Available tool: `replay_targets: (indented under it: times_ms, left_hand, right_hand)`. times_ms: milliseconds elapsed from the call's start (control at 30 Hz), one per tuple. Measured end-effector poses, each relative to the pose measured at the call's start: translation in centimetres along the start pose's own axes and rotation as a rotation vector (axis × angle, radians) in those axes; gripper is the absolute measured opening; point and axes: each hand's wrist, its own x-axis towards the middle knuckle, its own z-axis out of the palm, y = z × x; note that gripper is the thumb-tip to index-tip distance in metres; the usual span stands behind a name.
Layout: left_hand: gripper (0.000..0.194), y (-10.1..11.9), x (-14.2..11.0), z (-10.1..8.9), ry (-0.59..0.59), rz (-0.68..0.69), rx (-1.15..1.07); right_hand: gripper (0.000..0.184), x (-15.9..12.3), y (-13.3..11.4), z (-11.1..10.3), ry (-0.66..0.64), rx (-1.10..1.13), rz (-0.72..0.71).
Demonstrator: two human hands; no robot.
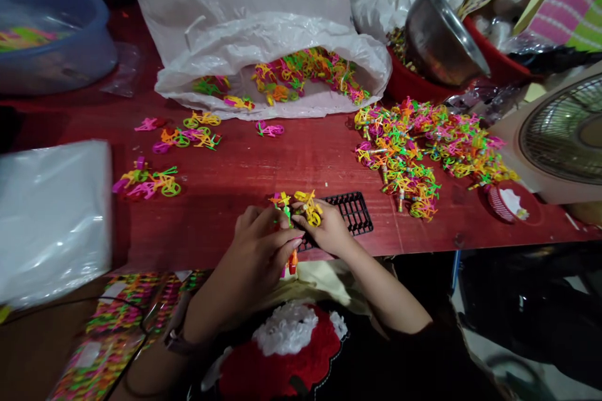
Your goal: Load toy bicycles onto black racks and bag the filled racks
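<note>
My left hand [258, 238] is closed, fingers pinched around a small multicoloured plastic toy bicycle [283, 200] with green, yellow and pink parts. Close against it, my right hand [329, 229] grips a yellow toy bicycle [309, 208] between thumb and fingers. Under the right hand lies a black plastic grid tray [357, 213], partly covered by the hands. Orange and red plastic [293, 262] shows below the left fingers at the table edge; whether that hand holds it I cannot tell.
Loose toy bicycles [149, 185] lie left on the red table [263, 166]. A white plastic bag [226, 44] holds more behind. At right are a heap of them [404, 156], a small basket [503, 205] and a fan [559, 131]. A blue basin [56, 62] stands far left.
</note>
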Motion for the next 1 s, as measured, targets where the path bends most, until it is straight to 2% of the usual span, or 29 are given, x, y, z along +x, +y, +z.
replay_targets:
  times_ms: [133,333,600,700,867,1000]
  left_hand:
    - [0.019,0.1,-0.1,-0.1,0.008,-0.022,-0.047]
    - [0.023,0.1,-0.2,0.1,0.050,-0.085,-0.146]
    - [0.021,-0.7,-0.8,0.1,0.101,-0.022,-0.187]
    - [0.023,-0.9,-0.9,0.2,0.109,-0.012,-0.208]
    - [0.021,-0.8,-0.7,0.3,0.112,-0.046,-0.247]
    - [0.019,-0.5,-0.5,0.2,0.098,-0.072,-0.281]
  right_hand:
    - [0.016,0.2,0.4,0.0,0.016,-0.017,-0.047]
    - [0.021,0.3,0.3,-0.2,0.166,0.089,0.062]
    - [0.017,0.7,-0.4,-0.2,0.080,0.128,0.060]
    - [0.018,0.7,-0.1,0.2,0.038,0.058,0.032]
    - [0.033,1.0,-0.1,0.4,0.026,-0.142,-0.029]
    - [0.030,1.4,-0.5,0.5,-0.026,-0.250,-0.040]
